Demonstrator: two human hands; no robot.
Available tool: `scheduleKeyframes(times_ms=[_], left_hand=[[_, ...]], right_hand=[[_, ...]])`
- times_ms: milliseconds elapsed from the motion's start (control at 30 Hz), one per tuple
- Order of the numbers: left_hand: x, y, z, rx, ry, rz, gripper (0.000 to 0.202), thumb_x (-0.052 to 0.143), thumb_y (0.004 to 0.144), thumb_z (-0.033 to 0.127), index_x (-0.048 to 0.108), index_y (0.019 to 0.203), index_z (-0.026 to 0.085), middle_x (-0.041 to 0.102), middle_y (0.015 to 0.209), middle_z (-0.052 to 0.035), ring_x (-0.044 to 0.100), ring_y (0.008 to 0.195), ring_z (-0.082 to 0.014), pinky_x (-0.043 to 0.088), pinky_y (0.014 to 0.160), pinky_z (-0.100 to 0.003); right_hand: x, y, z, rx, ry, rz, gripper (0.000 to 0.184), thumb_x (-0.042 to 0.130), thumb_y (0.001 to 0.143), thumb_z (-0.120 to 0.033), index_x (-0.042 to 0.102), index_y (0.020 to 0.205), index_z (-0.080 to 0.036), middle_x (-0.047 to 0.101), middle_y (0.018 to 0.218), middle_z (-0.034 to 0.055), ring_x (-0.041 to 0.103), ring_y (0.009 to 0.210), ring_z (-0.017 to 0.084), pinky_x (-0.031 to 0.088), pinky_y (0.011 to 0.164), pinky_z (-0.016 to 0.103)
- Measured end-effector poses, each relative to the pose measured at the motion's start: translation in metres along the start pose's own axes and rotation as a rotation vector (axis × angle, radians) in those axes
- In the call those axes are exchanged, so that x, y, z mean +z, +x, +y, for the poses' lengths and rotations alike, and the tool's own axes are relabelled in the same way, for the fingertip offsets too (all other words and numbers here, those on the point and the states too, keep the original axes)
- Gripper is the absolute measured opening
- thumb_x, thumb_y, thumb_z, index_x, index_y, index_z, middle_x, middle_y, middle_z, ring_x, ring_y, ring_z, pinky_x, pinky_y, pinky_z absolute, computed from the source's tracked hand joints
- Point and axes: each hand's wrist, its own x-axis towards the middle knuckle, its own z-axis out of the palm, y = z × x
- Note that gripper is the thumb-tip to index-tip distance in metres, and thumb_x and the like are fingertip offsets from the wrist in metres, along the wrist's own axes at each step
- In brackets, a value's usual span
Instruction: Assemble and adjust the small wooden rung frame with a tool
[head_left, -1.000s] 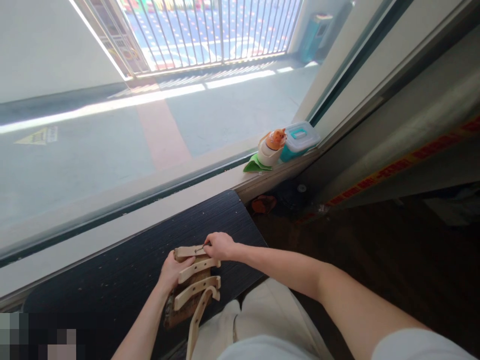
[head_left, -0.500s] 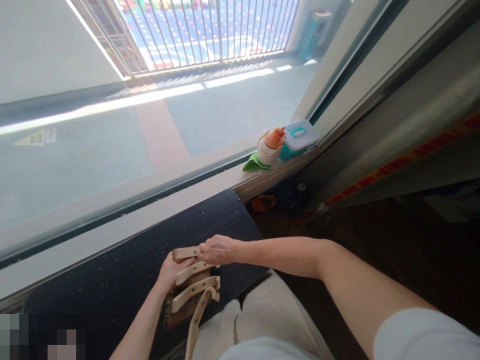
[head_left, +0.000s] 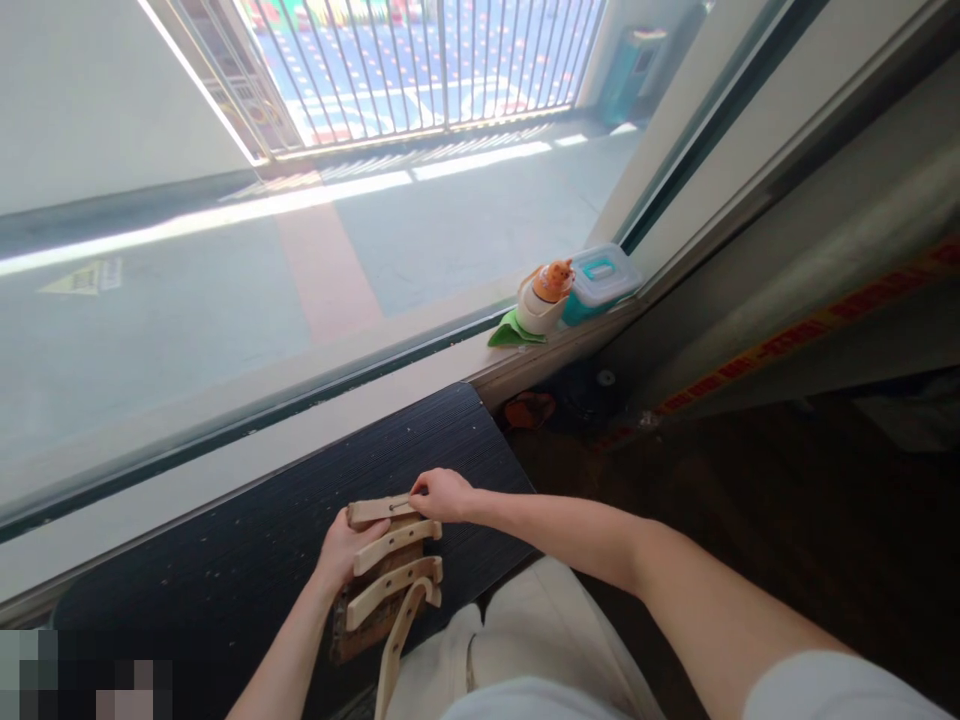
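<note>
On the dark tabletop near my lap lies a worn brown board (head_left: 365,643) with several pale straps across it. Dark holes dot the straps, and their right ends curl up. The topmost strap (head_left: 371,511) has a thin dark pin-like piece at its hole. Its right end is pinched between the fingertips of my right hand (head_left: 444,496). My left hand (head_left: 346,548) grips the upper left corner of the board, thumb over the top strap's lower side. Below are a second strap (head_left: 390,545), a third strap (head_left: 390,590) and a long strap (head_left: 393,655) hanging toward my lap.
The black table (head_left: 247,560) stands against a window sill (head_left: 300,428). On the sill are an orange-topped bottle (head_left: 543,298), a green cloth-like piece (head_left: 514,330) and a teal box with a clear lid (head_left: 604,275). Dark floor and a grey curtain-like sheet (head_left: 825,250) lie to the right.
My right hand has shifted slightly right along the top strap, uncovering the dark pin-like piece. My left hand keeps its hold on the board. The camera view has shifted a little.
</note>
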Motion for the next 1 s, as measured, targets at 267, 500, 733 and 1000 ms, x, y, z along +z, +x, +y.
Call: scheduleKeyframes(times_ms=[267,500,733,1000], left_hand=[[0.000,0.010,-0.014,0.044,0.046,-0.068,0.046,0.074,0.049,0.032,0.054,0.086,0.013,0.068,0.083,-0.0086,0.064,0.078,-0.0237,0.051,0.071,-0.033],[-0.002,0.010,-0.014,0.058,-0.025,-0.081,0.043,0.075,0.048,0.027,0.054,0.083,0.013,0.068,0.083,-0.0080,0.064,0.080,-0.0236,0.050,0.073,-0.032],[0.000,0.013,0.000,-0.068,-0.285,-0.288,0.051,0.074,0.055,0.038,0.059,0.096,0.012,0.067,0.098,-0.0112,0.064,0.083,-0.0195,0.050,0.072,-0.028],[-0.023,0.009,-0.011,-0.267,-0.410,-0.246,0.036,0.070,0.063,0.028,0.060,0.094,0.013,0.068,0.083,-0.0098,0.065,0.077,-0.0201,0.052,0.068,-0.028]], right_hand=[[-0.014,-0.021,-0.015,-0.729,-0.613,-0.007,0.021,0.036,0.082,-0.009,0.055,0.090,-0.011,0.062,0.087,0.0125,0.060,0.078,0.020,0.046,0.062,0.031],[-0.008,0.006,-0.006,0.019,0.060,-0.071,0.024,0.049,0.075,-0.029,0.064,0.091,-0.019,0.065,0.075,0.0020,0.056,0.059,0.012,0.041,0.052,0.021],[-0.030,-0.010,0.003,0.179,0.388,-0.099,0.033,0.042,0.079,-0.033,0.063,0.063,-0.013,0.057,0.052,-0.0002,0.043,0.041,0.007,0.032,0.043,0.019],[-0.041,-0.042,0.034,0.197,0.445,0.139,0.028,0.036,0.083,-0.030,0.059,0.089,-0.016,0.062,0.064,-0.0004,0.049,0.050,0.008,0.034,0.050,0.018]])
